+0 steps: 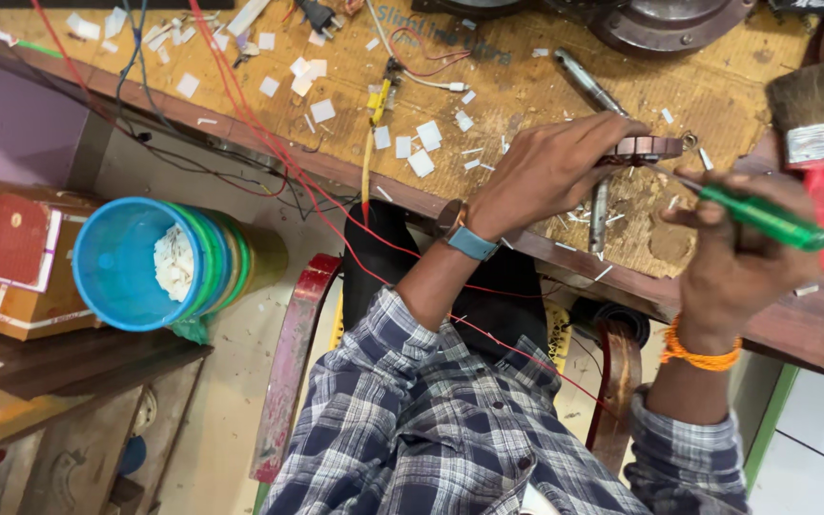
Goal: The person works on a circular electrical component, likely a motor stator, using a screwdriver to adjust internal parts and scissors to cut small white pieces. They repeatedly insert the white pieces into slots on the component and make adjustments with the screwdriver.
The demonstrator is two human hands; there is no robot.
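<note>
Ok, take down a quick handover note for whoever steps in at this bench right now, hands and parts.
Left hand: gripping a small brown metal part, held just above the worn wooden bench.
Right hand: holding a green-handled screwdriver, tip pointed at that part.
Nearby: metal rod under the part, red-handled brush at right, white paper scraps and red wires across the bench, blue bin at left.
Done: part picked up, tool in hand.
Left: cannot tell how far the work on the part has got.

In my hands: one copper coil piece (643, 149), one green-handled screwdriver (760, 217). On my bench: one paintbrush (812, 133), one metal rod (588, 84). Beside me: one blue bucket (135, 264), one cardboard box (11, 253).
</note>
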